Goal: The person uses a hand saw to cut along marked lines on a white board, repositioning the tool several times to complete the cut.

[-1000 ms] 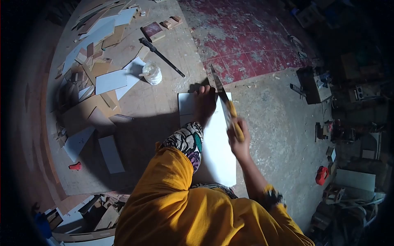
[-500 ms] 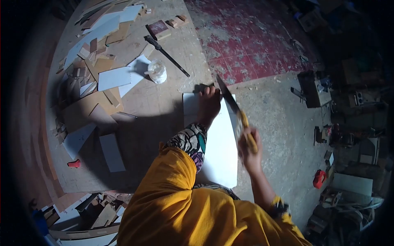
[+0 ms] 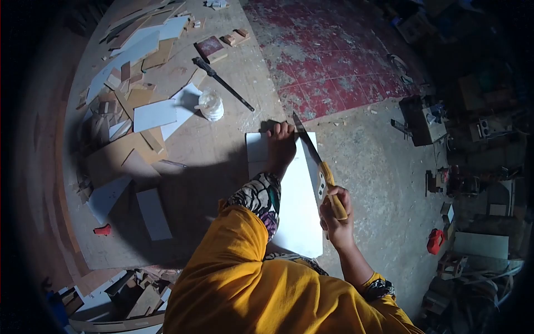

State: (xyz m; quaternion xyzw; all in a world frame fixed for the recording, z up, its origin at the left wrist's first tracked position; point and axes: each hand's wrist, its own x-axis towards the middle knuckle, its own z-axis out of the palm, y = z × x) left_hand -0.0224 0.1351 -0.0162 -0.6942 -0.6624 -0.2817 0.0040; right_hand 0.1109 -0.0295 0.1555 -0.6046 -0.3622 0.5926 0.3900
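Note:
A white board point(image 3: 297, 206) lies at the table's edge in front of my body. My left hand point(image 3: 282, 146) rests on its far end, fingers bent over the far edge and pressed together. My right hand point(image 3: 338, 214) is wrapped round the yellow handle of a handsaw point(image 3: 312, 147), to the right of the board. The dark blade points up and left, crossing the board's far right corner close to my left hand. Whether its teeth are in the board cannot be made out.
On the wooden table point(image 3: 206, 142) are a white jar point(image 3: 210, 106), a black bar clamp point(image 3: 225, 84), a sanding block point(image 3: 211, 49), and several wood offcuts point(image 3: 139, 94) at left. A red tool point(image 3: 102, 230) lies near its left edge. Tools line the floor at right.
The saw and my right hand have moved slightly down and towards me. The blade now lies nearer the board's far right corner. My left hand stays on the board.

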